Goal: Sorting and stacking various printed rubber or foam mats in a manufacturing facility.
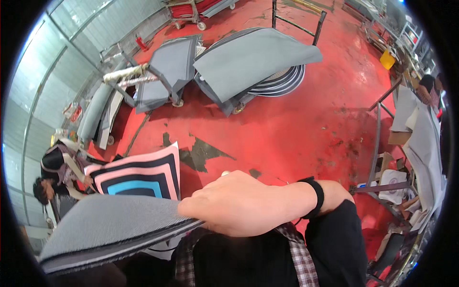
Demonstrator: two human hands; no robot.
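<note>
My right hand (234,203), with a black band at the wrist, is closed over the near right edge of a stack of grey mats (119,215). The top mat has a finely ribbed surface, and several thin dark and light layers show along its front edge. The stack reaches from my chest out to the lower left. My left hand does not show; the stack and dark shadow cover that side. Just beyond the stack stands a mat with pink, black and blue bands (143,174), its edge held by another person (62,165) at the left.
Trolleys loaded with grey sheets (258,60) and more grey mats (167,67) stand ahead on the red floor (306,124). A metal-framed table with pale sheets (420,143) lines the right. A yellow container (387,60) sits at the far right.
</note>
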